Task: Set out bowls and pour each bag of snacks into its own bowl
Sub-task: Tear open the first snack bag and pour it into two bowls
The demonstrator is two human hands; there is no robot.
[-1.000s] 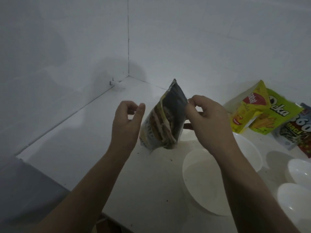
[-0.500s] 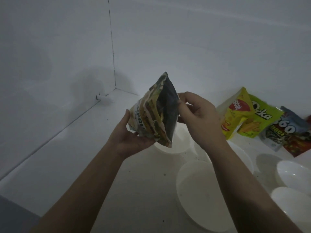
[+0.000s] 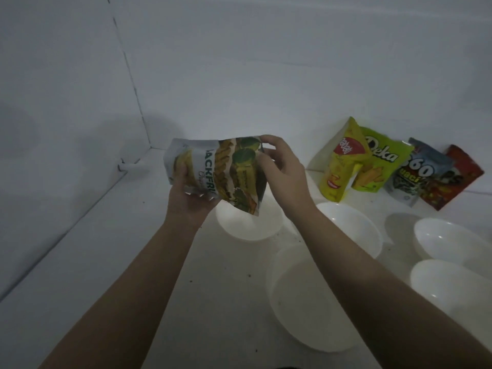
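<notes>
I hold a jackfruit chips bag (image 3: pixel 215 171) on its side above a white bowl (image 3: pixel 247 225) at the back of the counter. My left hand (image 3: pixel 186 193) grips the bag's left end from below. My right hand (image 3: pixel 282 177) pinches the bag's right end, which points down toward the bowl. Nearer to me stands a large white bowl (image 3: pixel 300 302), partly hidden by my right forearm, and a further bowl (image 3: pixel 354 230) sits to its right.
Against the back wall lean a yellow bag (image 3: pixel 343 166), a green Deka bag (image 3: pixel 380 161), a grey seed bag (image 3: pixel 415 174) and a red bag (image 3: pixel 452 179). Two white bowls (image 3: pixel 458 241) (image 3: pixel 447 283) stand at the right. White walls (image 3: pixel 66 102) close the left and back.
My left hand has taken hold of the bag. The bag has turned from upright to lying sideways, its right end tipped down over the far bowl.
</notes>
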